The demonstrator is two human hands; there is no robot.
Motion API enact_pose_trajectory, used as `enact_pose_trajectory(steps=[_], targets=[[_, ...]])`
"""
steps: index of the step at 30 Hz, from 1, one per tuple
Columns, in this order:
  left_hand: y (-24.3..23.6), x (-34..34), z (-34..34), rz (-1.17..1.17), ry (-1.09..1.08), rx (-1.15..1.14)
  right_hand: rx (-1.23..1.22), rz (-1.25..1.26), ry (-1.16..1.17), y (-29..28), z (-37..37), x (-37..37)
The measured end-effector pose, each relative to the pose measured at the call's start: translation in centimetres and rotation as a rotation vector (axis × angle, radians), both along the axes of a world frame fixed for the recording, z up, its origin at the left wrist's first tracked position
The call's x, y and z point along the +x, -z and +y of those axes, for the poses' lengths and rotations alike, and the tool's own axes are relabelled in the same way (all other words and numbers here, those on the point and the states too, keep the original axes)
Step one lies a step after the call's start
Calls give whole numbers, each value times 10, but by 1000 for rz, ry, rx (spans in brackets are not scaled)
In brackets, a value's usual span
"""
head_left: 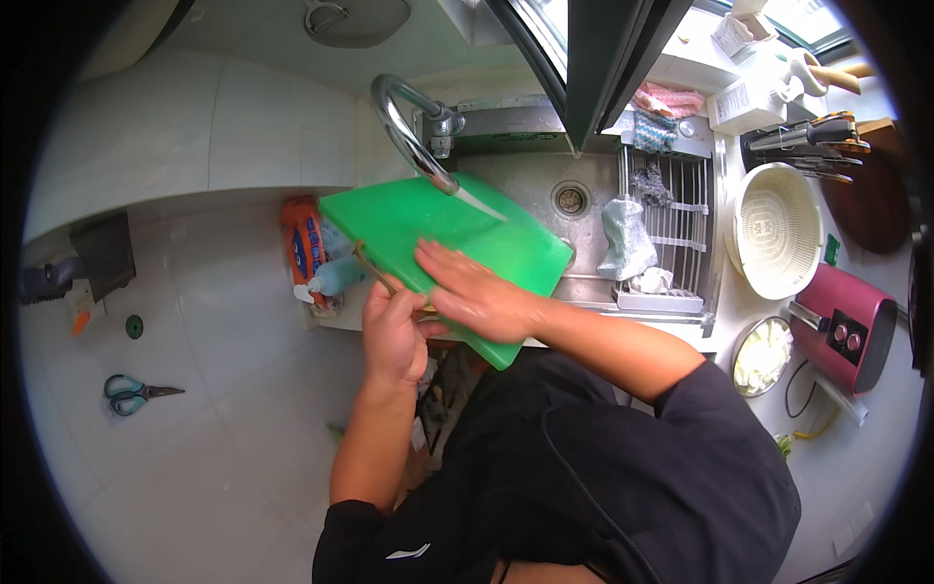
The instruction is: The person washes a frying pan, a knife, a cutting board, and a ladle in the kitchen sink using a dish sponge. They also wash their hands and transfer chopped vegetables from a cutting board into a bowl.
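A green cutting board (pixel 389 209) is held at a slant over the left part of the sink. My left hand (pixel 392 331) grips its near left edge, beside a thin brownish strip on the rim, with the thumb on top. My right hand (pixel 477 292) lies flat on the upper face, fingers stretched out and slightly smeared by motion. From the curved chrome faucet (pixel 397 122), water (pixel 482 204) runs onto the board beyond my right fingers. Wetness shines on the back of my right hand.
Right of the sink drain (pixel 570 200), a metal rack (pixel 689 258) holds cloths. Farther right are a cream colander (pixel 778 229), a knife block (pixel 764 146), a bowl of pale cut pieces (pixel 762 357) and a pink appliance (pixel 846 326). An orange package (pixel 304 243) stands left; scissors (pixel 136 394) hang there.
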State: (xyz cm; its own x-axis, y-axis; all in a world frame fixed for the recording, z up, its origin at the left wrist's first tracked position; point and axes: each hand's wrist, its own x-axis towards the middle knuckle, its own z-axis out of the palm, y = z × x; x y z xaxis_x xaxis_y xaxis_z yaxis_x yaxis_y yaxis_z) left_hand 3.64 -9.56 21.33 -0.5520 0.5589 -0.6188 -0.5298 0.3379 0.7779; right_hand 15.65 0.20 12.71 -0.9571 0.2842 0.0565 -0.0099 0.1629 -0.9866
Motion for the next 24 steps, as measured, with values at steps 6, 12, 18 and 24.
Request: enact_pose_trajectory(steps=[6,12,18,24], targets=[[-30,9,-11,42,-40,-13,-104,-511,110,151,16,60],[-47,5,-24,15,74,81,-253,-662,85,319,85,8],[-39,7,-18,42,52,62,78,-536,137,217,62,-48],[-19,7,-23,-20,37,55,-18,-168,224,59,7,-43]])
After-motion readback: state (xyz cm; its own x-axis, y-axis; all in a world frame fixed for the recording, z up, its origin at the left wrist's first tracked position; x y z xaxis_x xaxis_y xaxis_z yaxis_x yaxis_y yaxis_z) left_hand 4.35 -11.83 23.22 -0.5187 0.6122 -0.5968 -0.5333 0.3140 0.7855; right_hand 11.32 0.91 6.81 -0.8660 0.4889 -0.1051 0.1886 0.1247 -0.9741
